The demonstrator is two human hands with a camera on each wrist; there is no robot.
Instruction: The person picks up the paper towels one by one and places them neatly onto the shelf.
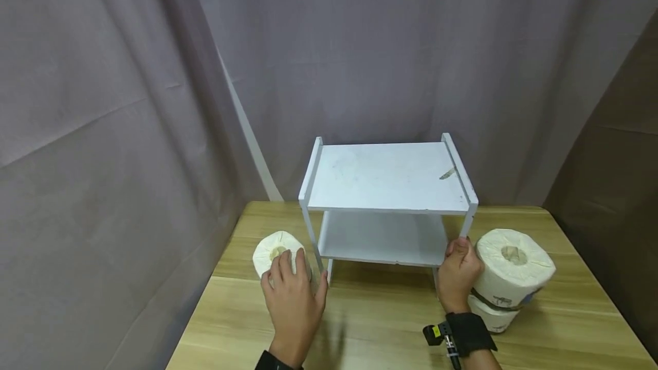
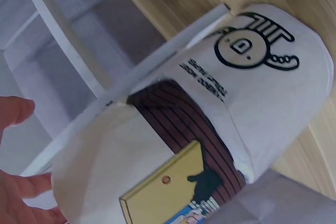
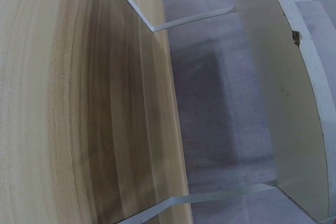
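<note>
A white two-tier shelf rack (image 1: 385, 179) stands mid-table, its lower board (image 1: 382, 238) beneath the top one. My right hand (image 1: 459, 277) is curled around its right front leg; that hand is hardly visible in the right wrist view, which shows the shelf's underside (image 3: 273, 93). On the left, my left hand (image 1: 294, 307) reaches over a wrapped toilet roll (image 1: 271, 244), fingers extended at its top and thumb spread toward the rack's left leg. The left wrist view shows two rolls there, an upper roll (image 2: 100, 150) with a brown band on a lower roll (image 2: 283, 103), beside the rack.
Two more wrapped toilet rolls are stacked right of the rack, the upper roll (image 1: 514, 273) on the lower roll (image 1: 492, 316), close to my right hand. Grey curtains (image 1: 360, 61) hang behind and beside the wooden table (image 1: 380, 330).
</note>
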